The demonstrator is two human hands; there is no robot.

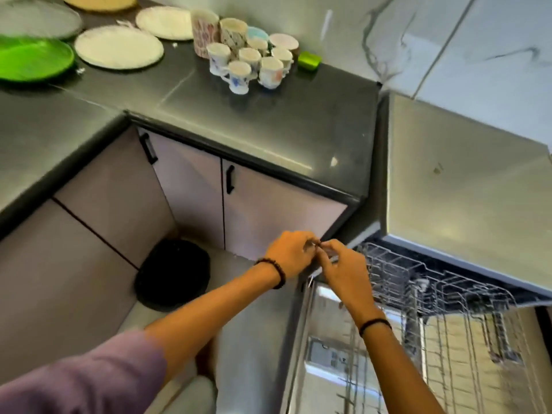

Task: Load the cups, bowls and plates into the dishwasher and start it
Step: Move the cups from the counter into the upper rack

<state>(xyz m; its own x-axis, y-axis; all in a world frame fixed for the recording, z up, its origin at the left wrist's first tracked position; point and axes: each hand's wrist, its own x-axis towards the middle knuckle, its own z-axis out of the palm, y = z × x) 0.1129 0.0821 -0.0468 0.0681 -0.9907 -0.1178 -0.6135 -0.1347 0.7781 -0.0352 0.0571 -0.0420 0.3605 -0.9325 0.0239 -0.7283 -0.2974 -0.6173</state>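
Lower centre: left hand (289, 252) and right hand (343, 271) meet fingertip to fingertip, fingers curled; too blurred to tell what they grip, if anything | Lower right: dishwasher (463, 189) open, wire rack (448, 294) pulled out | Counter (268, 121): cups (251, 59) upper centre, plates (119, 46) upper left.

This is a home kitchen. A dark L-shaped surface (268, 121) runs over pale cupboard doors (191, 186) with black handles, below a marble-look wall (388, 25). Cups (249, 62) and plates (119, 46) stand on the surface, and beside it a steel dishwasher (463, 180) is open with its wire rack (448, 294) pulled out.
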